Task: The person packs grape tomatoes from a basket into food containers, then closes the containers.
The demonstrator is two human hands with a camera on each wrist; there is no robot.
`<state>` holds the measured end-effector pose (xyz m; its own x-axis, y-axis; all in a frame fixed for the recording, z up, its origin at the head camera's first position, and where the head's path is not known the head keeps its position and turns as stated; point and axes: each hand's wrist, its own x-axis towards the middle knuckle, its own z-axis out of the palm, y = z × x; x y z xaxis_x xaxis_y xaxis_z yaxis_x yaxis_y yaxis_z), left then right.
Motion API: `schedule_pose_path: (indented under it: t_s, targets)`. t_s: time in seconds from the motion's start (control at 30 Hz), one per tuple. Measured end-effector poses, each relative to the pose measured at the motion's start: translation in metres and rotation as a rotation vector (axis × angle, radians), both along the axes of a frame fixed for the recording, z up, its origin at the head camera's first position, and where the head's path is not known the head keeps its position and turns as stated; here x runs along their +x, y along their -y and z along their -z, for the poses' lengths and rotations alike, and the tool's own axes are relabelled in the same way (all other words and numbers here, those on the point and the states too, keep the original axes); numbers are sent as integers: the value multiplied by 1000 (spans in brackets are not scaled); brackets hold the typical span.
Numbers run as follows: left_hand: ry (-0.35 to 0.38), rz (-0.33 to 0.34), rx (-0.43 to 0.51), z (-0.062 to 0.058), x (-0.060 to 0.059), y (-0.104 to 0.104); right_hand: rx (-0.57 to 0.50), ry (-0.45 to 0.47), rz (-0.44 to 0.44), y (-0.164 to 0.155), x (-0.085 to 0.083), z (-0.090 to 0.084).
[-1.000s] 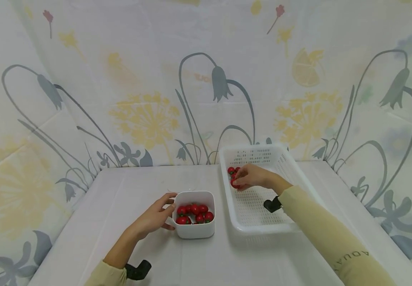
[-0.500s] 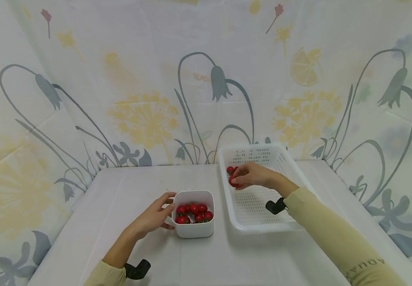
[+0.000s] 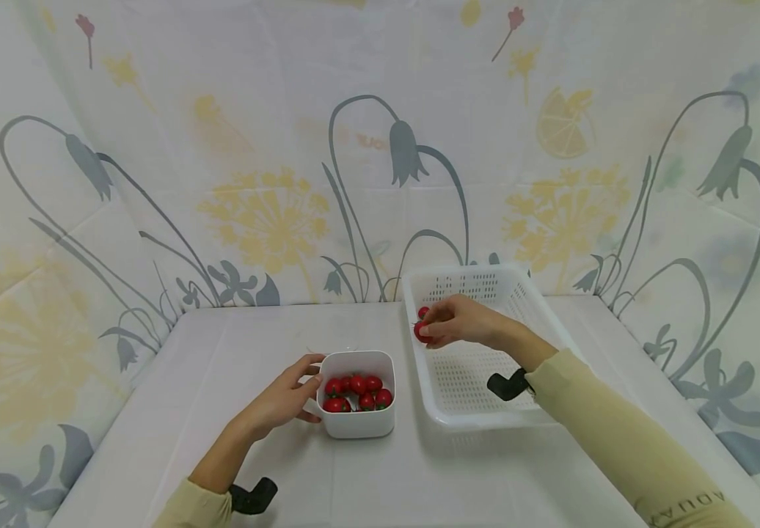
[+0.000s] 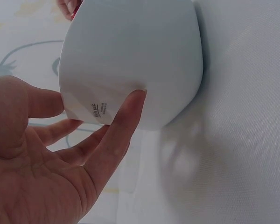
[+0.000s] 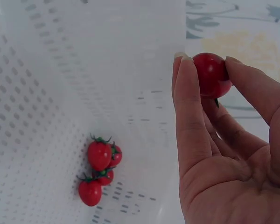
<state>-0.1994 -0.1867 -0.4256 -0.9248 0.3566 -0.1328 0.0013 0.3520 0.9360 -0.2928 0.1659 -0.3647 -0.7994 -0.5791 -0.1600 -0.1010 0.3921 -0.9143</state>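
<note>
Between the thumb and fingertips of my right hand (image 3: pixel 464 321) is a red cherry tomato (image 5: pixel 211 74), held near the left rim of the white perforated basket (image 3: pixel 442 422). The right wrist view has several more cherry tomatoes (image 5: pixel 99 155) with green stems bunched in the basket below. To the left stands a small white square container (image 3: pixel 359 425), with several cherry tomatoes (image 3: pixel 358 384) inside. My left hand (image 3: pixel 287 394) rests its spread fingertips against that container's left side. In the left wrist view, one nearly straight finger (image 4: pixel 121 121) touches the wall beside small printed lettering.
Both containers stand on a white-covered table (image 3: pixel 367 491), with a narrow gap between them. A floral-patterned cloth (image 3: pixel 274 117) hangs behind and at the sides. Dark camera mounts are worn at both wrists.
My right hand has moved slightly left and up with the cherry tomato, toward the basket's left rim. The left hand and square container have stayed put.
</note>
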Motion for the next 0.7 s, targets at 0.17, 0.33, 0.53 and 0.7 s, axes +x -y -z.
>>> schedule_pose_path:
  t_s: [0.17,0.33,0.53,0.7]
  targets:
    - [5,0,4,1,-1,2,-15,-13,-4,11,10,-8]
    - [4,-5,4,2,-1,2,-26,-26,-19,20,19,-10]
    - [0,2,5,1,-1,2,-45,-64,-14,30,26,-10]
    - [0,4,3,1,-1,2,-72,-92,-8,42,34,-12]
